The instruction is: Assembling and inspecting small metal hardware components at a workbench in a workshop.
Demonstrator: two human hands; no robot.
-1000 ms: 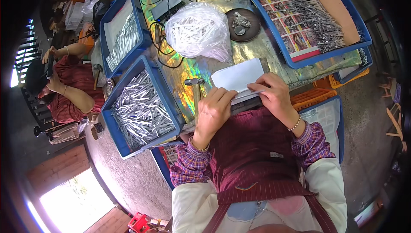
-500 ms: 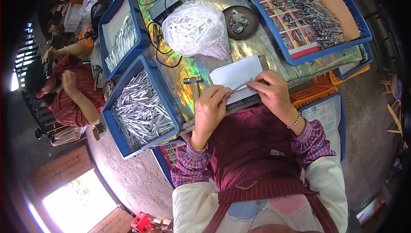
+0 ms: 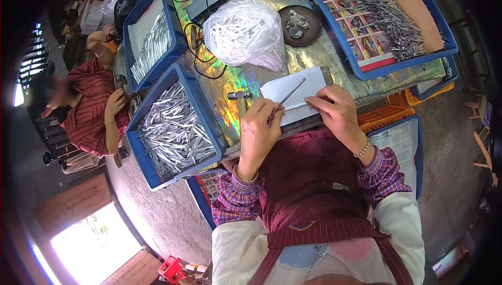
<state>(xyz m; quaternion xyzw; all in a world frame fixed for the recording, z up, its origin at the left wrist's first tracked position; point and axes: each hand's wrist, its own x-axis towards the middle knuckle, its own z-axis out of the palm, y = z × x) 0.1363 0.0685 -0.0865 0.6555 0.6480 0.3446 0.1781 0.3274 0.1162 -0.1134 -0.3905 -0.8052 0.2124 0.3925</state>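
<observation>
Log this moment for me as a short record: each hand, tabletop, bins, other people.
left hand: the left hand grips a slim dark rod, tip over white paper
right hand: the right hand has fingertips over the paper; what they pinch is unclear
tabletop: hammer, clear bag of pale strips, dark round dish
bins: blue bin of silvery strips, left
other people: one co-worker, red clothing, left

Worn tbl (image 3: 337,59), wht paper (image 3: 280,87), hammer (image 3: 240,95), clr bag (image 3: 243,34), rnd plate (image 3: 312,29)
</observation>
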